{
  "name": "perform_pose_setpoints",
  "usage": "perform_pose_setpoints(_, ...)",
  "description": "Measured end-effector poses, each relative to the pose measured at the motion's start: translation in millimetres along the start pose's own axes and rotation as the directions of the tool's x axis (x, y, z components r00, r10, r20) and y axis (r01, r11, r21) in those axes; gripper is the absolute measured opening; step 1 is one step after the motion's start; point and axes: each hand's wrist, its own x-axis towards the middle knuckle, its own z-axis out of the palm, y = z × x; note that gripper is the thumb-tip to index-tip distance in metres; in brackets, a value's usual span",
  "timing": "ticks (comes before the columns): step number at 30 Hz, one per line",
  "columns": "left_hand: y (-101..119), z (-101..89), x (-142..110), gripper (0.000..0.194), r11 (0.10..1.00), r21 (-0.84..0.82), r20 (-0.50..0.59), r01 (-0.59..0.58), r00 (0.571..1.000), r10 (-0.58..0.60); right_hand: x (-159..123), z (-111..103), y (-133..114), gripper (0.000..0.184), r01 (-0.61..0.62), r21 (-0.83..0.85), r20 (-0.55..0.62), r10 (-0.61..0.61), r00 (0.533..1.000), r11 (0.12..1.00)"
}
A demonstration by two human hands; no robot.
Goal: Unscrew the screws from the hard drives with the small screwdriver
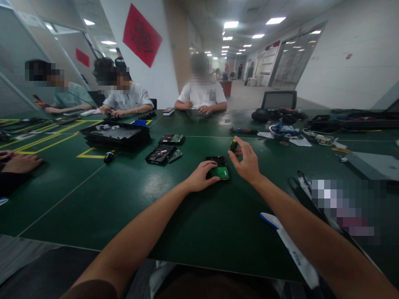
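A hard drive point(218, 167) with a green circuit board facing up lies on the green table point(124, 199) in front of me. My left hand point(199, 176) rests on its left edge with fingers curled against it, holding it down. My right hand point(246, 160) hovers just right of the drive and pinches a screwdriver with a yellow-and-black handle point(233, 145) upright between thumb and fingers, its tip pointing down toward the drive.
Two more opened drives point(163, 153) point(172, 139) and a black tray point(115, 135) lie further left. Another screwdriver point(243, 131), cables and tools point(293, 124) sit at the right. Three people sit across the table; another person's hand point(18, 162) rests at the left edge.
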Motion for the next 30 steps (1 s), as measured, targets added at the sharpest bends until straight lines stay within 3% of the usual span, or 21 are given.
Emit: perform_pose_setpoints(30, -0.3, 0.2, 0.1, 0.062, 1.0, 0.004, 0.003, -0.003, 1.0, 0.003, -1.6, 1.7, 2.4, 0.057, -0.004, 0.009, -0.014, 0.004, 1.0, 1.0)
